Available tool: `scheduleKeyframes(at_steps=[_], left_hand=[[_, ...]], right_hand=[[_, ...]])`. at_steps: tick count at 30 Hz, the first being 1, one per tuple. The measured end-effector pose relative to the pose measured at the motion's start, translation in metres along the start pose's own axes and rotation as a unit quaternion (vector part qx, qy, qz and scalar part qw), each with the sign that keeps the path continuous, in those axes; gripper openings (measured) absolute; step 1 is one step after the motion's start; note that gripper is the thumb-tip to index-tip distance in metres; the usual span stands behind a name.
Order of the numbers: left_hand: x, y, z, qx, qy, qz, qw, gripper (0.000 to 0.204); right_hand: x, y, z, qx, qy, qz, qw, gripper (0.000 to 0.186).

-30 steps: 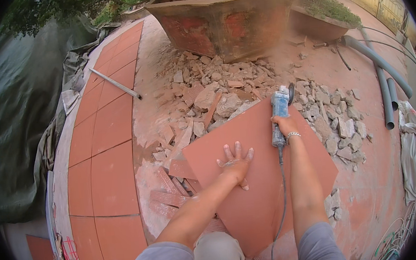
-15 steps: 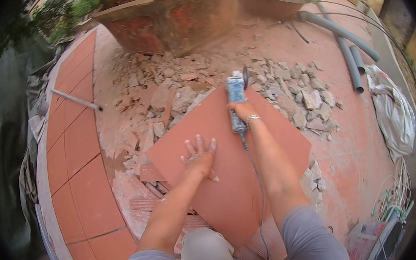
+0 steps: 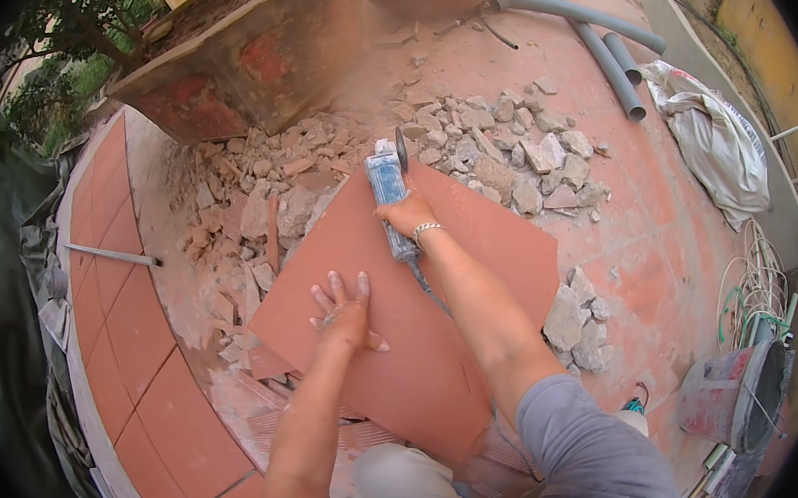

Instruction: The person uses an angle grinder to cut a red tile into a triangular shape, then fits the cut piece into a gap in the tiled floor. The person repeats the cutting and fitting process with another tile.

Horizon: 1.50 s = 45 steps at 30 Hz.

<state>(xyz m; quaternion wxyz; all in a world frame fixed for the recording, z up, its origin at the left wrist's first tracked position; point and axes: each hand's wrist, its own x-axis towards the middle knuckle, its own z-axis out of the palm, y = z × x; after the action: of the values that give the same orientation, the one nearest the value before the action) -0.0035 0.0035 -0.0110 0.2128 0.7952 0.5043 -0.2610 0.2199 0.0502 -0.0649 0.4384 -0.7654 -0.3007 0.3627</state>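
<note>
A large red-brown tile (image 3: 486, 270) lies in front of me, propped over broken tile pieces (image 3: 370, 434). My left hand (image 3: 343, 318) rests flat on its left half, fingers spread. At the tile's far corner, my right hand (image 3: 406, 215) grips the body of a blue and grey angle grinder (image 3: 386, 182). Its thin cutting disc (image 3: 401, 150) stands upright on the right side of the tool, by the tile's far edge; whether it touches the tile I cannot tell. The power cord (image 3: 431, 294) runs from the grinder back under my right forearm.
Rubble (image 3: 496, 160) is heaped beyond the tile, below a weathered planter (image 3: 241, 73). Laid red tiles (image 3: 176, 411) line the left, with a metal bar (image 3: 115, 254) across them. Grey pipes (image 3: 578, 17), a white sack (image 3: 717, 140) and a bucket (image 3: 725, 401) are on the right.
My view has turned, so the surroundings sit further left and the bucket shows more. Both hands keep their places on the tile and the grinder, which stays by the far corner.
</note>
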Motion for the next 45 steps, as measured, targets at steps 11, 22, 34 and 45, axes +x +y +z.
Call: scheduleKeyframes(at_steps=[11,22,34,45], left_hand=[[0.0,0.0,0.002,-0.001,0.008,0.003,1.0,0.152],[-0.003,0.0,-0.002,0.003,0.001,0.004,1.0,0.152],[-0.002,-0.001,-0.002,-0.001,-0.001,0.007,1.0,0.153],[-0.001,-0.002,-0.001,-0.001,0.001,0.007,1.0,0.152]], right_hand=[[-0.019,0.001,-0.002,0.018,-0.004,-0.001,1.0,0.056],[-0.027,0.005,-0.001,0.003,-0.007,-0.002,1.0,0.052],[-0.023,0.016,0.004,0.022,-0.013,0.004,1.0,0.044],[-0.033,0.014,0.002,0.018,-0.009,-0.001,1.0,0.04]])
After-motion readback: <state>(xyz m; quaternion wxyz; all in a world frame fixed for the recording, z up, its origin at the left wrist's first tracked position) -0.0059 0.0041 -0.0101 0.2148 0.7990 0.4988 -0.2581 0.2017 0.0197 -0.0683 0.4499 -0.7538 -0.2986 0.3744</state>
